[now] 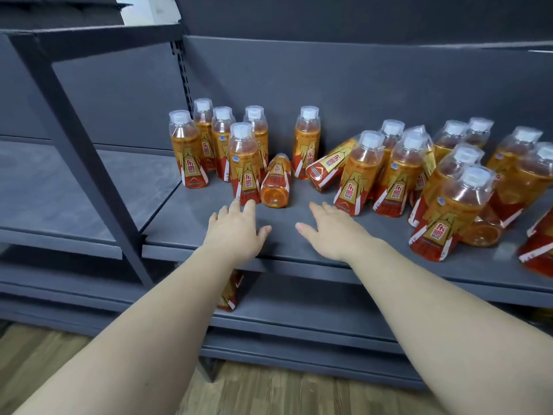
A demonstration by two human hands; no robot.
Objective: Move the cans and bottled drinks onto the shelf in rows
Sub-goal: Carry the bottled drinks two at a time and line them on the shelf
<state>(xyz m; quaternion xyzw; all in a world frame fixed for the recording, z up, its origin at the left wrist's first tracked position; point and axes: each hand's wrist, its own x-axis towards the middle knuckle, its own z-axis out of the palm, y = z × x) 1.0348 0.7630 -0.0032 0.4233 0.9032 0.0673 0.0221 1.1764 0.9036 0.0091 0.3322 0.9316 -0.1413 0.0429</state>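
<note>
Closest in, beneath both forearms, wood-plank floor (269,393). Just under the left wrist, on the lower shelf (299,307), a lone bottle (230,292) upright, its top hidden by the arm. Next, the grey shelf (299,256) carrying the drinks, with both hands over its front part. Left hand (236,232) palm down, fingers straight and slightly spread, clasping nothing; fingertips right at the foot of the left front bottle (244,163), contact impossible to judge. Right hand (332,232) likewise flat and spread, empty, thumb turned toward the left hand, fingertips near the base of the right front bottle (357,175). Between the two hands and a little beyond the fingertips, a fallen bottle (276,182) on its side, bottom toward the camera, lying against the left front bottle. Beyond the right fingertips, a toppled bottle (327,167) lying aslant, cap end hidden behind the right front bottle. Farther on, past the gap between the hands, a single standing bottle (306,142) close to the back panel (359,85). Beyond and left of the left hand, a loose group of four upright bottles (223,139), not in line. Off to the right of the right hand, a crowded bunch (460,190), some standing, some tilted, at least one on its side, no rows. Throughout, orange liquid, red-and-gold labels, white caps under clear wrap.
</note>
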